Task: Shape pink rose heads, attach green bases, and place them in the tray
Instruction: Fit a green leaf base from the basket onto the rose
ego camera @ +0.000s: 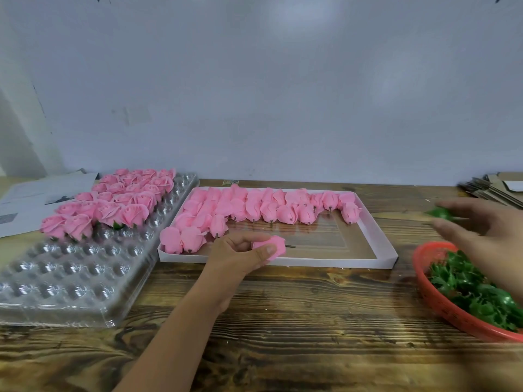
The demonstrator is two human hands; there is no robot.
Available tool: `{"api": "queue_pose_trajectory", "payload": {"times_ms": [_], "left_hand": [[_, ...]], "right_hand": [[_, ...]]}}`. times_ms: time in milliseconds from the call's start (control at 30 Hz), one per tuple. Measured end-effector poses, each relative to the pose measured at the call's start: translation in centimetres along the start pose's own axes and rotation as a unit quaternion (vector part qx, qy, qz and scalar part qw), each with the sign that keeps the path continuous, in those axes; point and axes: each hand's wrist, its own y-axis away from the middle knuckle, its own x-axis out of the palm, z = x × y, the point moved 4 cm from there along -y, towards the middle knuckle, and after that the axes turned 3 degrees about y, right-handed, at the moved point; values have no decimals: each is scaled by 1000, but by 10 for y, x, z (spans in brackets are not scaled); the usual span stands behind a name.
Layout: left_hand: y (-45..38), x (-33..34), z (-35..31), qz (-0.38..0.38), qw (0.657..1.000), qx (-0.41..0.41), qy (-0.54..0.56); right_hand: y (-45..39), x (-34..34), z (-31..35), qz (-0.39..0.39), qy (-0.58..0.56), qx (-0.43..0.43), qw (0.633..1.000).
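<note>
Gripping a pink rose head (pixel 270 247) over the white box (pixel 379 241), left hand (pixel 240 257) curls round it. Right hand (pixel 481 230) pinches a green base (pixel 440 213) above the red basket (pixel 430 295). Finished roses (pixel 113 202) fill the tray (pixel 70 278), far-left on the surface (pixel 311 321).

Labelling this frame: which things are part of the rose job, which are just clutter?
Job:
left hand gripping a pink rose head
right hand holding a green base
red basket of bases
white box of unshaped heads
clear tray with finished roses

Lying about:
papers
cardboard stack
</note>
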Motion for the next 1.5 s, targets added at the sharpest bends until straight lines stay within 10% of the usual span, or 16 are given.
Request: {"api": "queue_pose_trajectory", "payload": {"times_ms": [367,533,1500], "left_hand": [[1,3,-1,0,1000,-4,14],[2,4,0,1,1000,-9,11],[7,11,1,-16,998,13,-59]], "right_hand": [[32,167,64,171,-500,187,828],[41,189,61,193,-560,228,773],[57,197,80,169,-481,110,853]]}}
